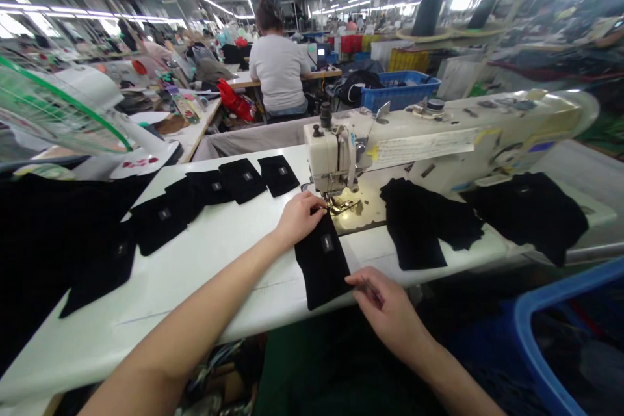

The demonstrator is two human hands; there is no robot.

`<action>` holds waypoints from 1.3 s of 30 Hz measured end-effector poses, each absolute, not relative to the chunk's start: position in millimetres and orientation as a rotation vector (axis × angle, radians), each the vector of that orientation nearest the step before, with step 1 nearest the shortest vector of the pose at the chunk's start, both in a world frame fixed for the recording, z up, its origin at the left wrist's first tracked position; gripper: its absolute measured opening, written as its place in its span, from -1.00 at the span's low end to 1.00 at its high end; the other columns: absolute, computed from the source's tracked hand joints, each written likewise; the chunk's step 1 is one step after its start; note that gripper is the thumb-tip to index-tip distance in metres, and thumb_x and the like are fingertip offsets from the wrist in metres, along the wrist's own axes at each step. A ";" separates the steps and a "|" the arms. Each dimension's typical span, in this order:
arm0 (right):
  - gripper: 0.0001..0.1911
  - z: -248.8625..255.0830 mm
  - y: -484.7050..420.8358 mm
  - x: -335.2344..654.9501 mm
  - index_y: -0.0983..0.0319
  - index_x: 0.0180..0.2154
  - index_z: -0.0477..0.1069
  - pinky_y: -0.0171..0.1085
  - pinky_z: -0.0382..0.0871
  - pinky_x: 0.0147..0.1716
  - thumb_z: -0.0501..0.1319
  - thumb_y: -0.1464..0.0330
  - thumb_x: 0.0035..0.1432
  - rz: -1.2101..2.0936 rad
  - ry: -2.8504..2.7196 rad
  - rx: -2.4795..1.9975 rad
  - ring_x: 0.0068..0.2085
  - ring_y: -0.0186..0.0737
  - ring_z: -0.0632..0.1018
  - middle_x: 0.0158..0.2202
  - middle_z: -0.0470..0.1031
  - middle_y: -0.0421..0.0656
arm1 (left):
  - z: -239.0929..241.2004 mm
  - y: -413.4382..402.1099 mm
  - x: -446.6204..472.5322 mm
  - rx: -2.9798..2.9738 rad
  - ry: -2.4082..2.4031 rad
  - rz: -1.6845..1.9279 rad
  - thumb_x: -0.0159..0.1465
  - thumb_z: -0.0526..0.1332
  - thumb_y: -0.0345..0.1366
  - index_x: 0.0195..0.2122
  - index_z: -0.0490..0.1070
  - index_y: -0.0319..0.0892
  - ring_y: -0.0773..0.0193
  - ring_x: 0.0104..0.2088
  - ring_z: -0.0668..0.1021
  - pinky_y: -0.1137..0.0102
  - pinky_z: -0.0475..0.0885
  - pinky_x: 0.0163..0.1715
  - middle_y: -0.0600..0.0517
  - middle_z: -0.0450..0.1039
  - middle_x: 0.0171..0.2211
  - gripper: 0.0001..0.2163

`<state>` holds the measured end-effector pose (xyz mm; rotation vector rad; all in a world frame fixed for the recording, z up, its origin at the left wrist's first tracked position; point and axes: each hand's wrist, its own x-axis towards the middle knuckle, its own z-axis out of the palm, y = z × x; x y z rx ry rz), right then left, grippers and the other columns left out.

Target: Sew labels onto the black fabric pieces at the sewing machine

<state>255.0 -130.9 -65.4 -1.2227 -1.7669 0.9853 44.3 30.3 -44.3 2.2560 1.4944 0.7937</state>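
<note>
A black fabric piece point(316, 273) with a small label point(327, 243) lies on the white table, its far end under the presser foot area of the sewing machine point(334, 156). My left hand point(303, 213) pinches its far edge beside the metal presser foot point(344, 205). At the near right edge, my right hand point(383, 302) grips the same cloth between thumb and forefinger; a small dark object, perhaps a tool, shows within its curled fingers, too unclear to name. More labelled black pieces point(244, 180) lie in an overlapping row to the left.
Other black cloth pieces point(424, 221) lie right of the needle. A fan point(63, 110) stands at the far left. A blue crate point(575, 331) is at the lower right, another blue basket point(400, 90) behind the machine. Ahead sits a co-worker point(280, 65), back turned.
</note>
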 end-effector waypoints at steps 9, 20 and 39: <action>-0.68 -70.9 -131.4 263.3 0.25 -0.06 0.44 -0.29 0.49 -0.24 0.06 0.61 0.24 0.362 -2.059 -0.982 -0.21 -0.20 0.61 -0.19 0.57 -0.07 | -51.2 19.9 37.2 2.715 1.324 0.705 0.37 0.16 -0.36 -0.23 0.56 -0.19 0.15 -0.23 0.48 0.28 0.43 -0.18 -0.08 0.45 -0.29 -0.83; -0.66 -65.6 -127.9 262.1 0.21 -0.13 0.42 -0.28 0.46 -0.33 0.03 0.62 0.14 0.417 -2.153 -1.196 -0.26 -0.18 0.58 -0.18 0.54 -0.06 | -54.8 32.1 34.5 2.678 1.181 0.804 0.35 0.19 -0.36 -0.17 0.59 -0.19 0.17 -0.25 0.47 0.25 0.45 -0.18 -0.09 0.43 -0.27 -0.83; -0.67 -59.7 -124.9 259.6 0.21 -0.15 0.39 -0.28 0.38 -0.33 0.05 0.62 0.11 0.460 -2.183 -1.234 -0.26 -0.20 0.54 -0.18 0.52 -0.09 | -60.1 36.6 32.1 2.542 1.120 0.935 0.31 0.24 -0.39 -0.14 0.60 -0.17 0.13 -0.17 0.53 0.19 0.48 -0.11 -0.11 0.49 -0.21 -0.84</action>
